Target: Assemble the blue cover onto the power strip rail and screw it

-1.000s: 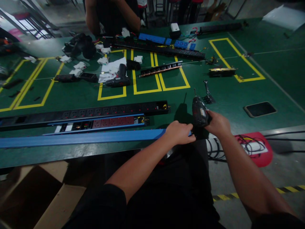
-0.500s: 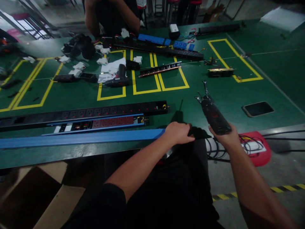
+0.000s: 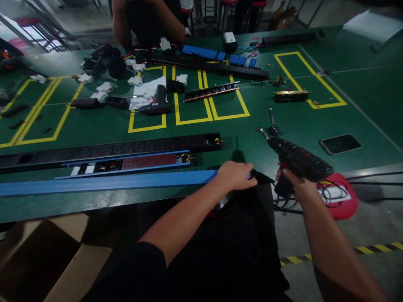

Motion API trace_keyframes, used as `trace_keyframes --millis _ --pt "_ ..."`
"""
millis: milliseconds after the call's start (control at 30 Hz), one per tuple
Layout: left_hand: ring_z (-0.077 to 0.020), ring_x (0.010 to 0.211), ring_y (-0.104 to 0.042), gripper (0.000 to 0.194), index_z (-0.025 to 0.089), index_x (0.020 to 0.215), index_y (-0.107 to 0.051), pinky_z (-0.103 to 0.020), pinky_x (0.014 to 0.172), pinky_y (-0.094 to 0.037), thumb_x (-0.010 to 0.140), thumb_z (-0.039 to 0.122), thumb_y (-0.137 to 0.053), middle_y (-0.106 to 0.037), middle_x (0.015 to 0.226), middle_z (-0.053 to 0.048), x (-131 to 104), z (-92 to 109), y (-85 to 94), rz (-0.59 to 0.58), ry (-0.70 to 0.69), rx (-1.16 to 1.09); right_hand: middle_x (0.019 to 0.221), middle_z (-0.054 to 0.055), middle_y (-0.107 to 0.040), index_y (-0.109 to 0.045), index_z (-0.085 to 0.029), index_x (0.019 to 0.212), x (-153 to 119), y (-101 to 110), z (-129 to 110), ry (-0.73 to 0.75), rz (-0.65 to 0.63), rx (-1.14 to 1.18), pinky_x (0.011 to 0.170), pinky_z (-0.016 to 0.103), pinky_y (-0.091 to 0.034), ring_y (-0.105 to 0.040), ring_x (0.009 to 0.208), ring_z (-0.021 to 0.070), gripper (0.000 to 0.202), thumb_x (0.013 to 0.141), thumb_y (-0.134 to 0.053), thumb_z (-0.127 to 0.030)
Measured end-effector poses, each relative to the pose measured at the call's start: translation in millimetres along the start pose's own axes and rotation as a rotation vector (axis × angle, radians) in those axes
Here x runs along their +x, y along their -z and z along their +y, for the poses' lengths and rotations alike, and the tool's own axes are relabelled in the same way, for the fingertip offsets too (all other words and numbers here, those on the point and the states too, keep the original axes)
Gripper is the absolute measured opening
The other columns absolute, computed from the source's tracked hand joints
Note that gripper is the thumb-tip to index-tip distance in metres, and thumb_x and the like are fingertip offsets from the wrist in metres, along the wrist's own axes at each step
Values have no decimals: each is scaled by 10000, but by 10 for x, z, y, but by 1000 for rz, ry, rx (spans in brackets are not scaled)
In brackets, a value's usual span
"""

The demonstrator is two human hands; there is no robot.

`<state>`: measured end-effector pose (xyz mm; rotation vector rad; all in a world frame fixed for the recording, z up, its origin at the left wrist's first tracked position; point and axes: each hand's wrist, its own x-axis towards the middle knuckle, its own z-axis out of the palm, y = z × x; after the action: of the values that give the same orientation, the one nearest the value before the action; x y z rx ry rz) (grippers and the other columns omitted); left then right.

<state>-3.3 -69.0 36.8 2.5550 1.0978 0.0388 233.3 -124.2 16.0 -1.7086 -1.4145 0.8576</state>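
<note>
My right hand (image 3: 304, 184) is wrapped around the handle of a black cordless drill (image 3: 299, 157), whose tip points left over the table edge. Behind the drill's tip lies a wrench (image 3: 271, 115) on the table. My left hand (image 3: 236, 175) is closed over the right end of a long blue strip (image 3: 126, 181) along the front edge; its fingers partly hide that end. Beyond the strip lie a blue-sided power strip with brown sockets (image 3: 147, 161) and a long black power strip (image 3: 141, 146).
A phone (image 3: 340, 144) lies at the right. A second cordless drill (image 3: 157, 102) rests on papers mid-table, near a socket rail (image 3: 210, 91). Across the table sits a person (image 3: 147, 21). A red stool (image 3: 349, 205) carrying cables and a cardboard box (image 3: 78, 268) stand below the edge.
The drill in my right hand has turned from pointing away to pointing more left, with its rear swinging right. My left hand stays at the blue strip's end.
</note>
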Motion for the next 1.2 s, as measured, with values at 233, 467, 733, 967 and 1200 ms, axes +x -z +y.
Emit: trace_keyframes --millis 233,467,733,967,1200 --pt "-229 867 -676 395 188 1034 -604 -383 790 -461 904 514 -424 -736 962 -72 3 8 0 37 -34 20 759 19 -627 -620 -218 1009 -91 63 -100 -175 -44 446 684 393 -553 -636 701 220 335 722 -711 -366" --pt "-233 904 -669 415 189 1090 -607 -382 797 -462 909 515 -424 -731 1013 -89 11 12 16 -13 -23 20 700 20 -617 -651 -213 988 -199 158 59 -255 -82 546 767 453 -538 -605 638 218 322 703 -702 -356" --pt "-242 875 -675 406 202 1067 -600 -377 758 -478 898 522 -419 -727 1012 -83 10 -5 -21 1 -17 19 681 38 -544 -646 -235 959 -326 227 6 -332 -110 563 580 390 -472 -548 627 228 307 687 -649 -378" --pt "-263 859 -673 423 213 1106 -602 -374 683 -477 896 529 -414 -715 1029 -101 -8 -5 -13 -15 11 -2 661 44 -484 -591 -262 931 -425 363 35 -328 -136 413 579 448 -455 -533 601 266 296 698 -536 -438" --pt "-262 829 -676 416 216 1078 -596 -370 638 -463 895 528 -390 -721 1009 -81 2 -12 -13 0 -9 2 623 45 -481 -618 -268 905 -522 533 209 -361 -173 435 606 482 -465 -492 517 243 309 725 -497 -487"
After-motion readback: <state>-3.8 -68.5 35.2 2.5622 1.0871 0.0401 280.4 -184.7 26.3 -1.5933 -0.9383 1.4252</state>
